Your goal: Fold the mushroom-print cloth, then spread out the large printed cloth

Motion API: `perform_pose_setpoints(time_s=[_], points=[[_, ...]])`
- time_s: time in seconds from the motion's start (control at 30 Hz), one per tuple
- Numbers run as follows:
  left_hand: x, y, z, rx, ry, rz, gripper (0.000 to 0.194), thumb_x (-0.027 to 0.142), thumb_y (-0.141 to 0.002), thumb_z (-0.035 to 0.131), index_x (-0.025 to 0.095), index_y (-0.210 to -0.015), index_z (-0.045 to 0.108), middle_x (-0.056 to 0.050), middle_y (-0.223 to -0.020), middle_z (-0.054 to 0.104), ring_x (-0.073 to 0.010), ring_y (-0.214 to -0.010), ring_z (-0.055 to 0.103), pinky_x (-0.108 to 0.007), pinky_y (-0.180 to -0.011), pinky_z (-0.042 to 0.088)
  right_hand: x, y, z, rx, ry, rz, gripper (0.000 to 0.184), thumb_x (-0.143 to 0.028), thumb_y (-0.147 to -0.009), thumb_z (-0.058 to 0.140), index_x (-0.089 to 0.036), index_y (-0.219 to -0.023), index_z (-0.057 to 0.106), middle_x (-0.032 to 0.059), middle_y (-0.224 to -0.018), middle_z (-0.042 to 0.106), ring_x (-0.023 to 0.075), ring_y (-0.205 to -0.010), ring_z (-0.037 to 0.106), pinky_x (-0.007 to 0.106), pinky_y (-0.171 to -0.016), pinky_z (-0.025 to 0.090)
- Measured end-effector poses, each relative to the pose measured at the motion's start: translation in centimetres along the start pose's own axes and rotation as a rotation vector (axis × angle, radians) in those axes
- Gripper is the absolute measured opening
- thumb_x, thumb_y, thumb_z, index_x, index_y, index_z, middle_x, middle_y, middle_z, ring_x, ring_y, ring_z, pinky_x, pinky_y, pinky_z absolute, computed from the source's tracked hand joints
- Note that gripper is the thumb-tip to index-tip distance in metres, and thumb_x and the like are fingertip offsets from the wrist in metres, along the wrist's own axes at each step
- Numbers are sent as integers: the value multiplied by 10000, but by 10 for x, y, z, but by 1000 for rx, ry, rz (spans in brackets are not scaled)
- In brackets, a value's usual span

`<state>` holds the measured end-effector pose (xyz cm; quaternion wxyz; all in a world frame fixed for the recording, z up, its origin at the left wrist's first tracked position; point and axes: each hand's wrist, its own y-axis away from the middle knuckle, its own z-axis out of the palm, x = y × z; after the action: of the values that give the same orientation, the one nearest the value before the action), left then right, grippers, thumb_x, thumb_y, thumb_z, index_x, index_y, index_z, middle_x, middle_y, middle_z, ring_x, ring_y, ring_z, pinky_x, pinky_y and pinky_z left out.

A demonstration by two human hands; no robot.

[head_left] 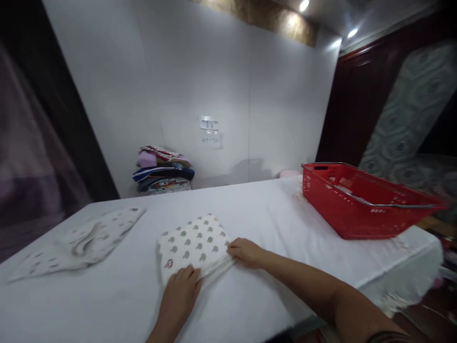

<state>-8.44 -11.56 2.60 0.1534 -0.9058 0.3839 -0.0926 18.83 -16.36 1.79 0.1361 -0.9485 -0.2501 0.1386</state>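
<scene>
A white cloth [194, 240] printed with small grey-green shapes lies folded into a flat, layered rectangle on the white-covered table. My left hand [183, 286] grips its near left edge, fingers curled over the top. At the near right corner, my right hand [246, 252] pinches the stacked layers. Both hands are closed on the fabric, and the thumbs are partly hidden. Off to the left, a second white printed cloth [107, 233] lies spread out and rumpled, apart from my hands.
A red plastic basket [342, 214] with metal handles stands at the table's right end. Against the back wall sits a pile of folded clothes [164, 171]. Paper labels [210, 133] are stuck to the wall. The white tablecloth [264, 209] hangs over the right edge.
</scene>
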Motion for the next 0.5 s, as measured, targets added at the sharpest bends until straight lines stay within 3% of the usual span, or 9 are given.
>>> perform_pose_setpoints(time_s=[0.23, 0.5], points=[[-1, -6, 5, -10, -87, 12, 294, 262, -773, 434, 404, -858, 677, 31, -925, 698, -214, -889, 642, -360, -771, 480, 4, -2, -2, -53, 33, -31, 254, -196, -831, 509, -186, -1074, 584, 86, -1164, 597, 204, -1061, 527, 316, -911, 426], [1, -5, 4, -23, -84, -23, 326, 307, -780, 451, 423, -1008, 653, 33, -1069, 684, -211, -982, 624, -366, -831, 472, -5, -3, -12, -81, 27, -10, 250, -137, -793, 517, -190, -1026, 590, 67, -1169, 599, 206, -1078, 522, 313, -921, 415]])
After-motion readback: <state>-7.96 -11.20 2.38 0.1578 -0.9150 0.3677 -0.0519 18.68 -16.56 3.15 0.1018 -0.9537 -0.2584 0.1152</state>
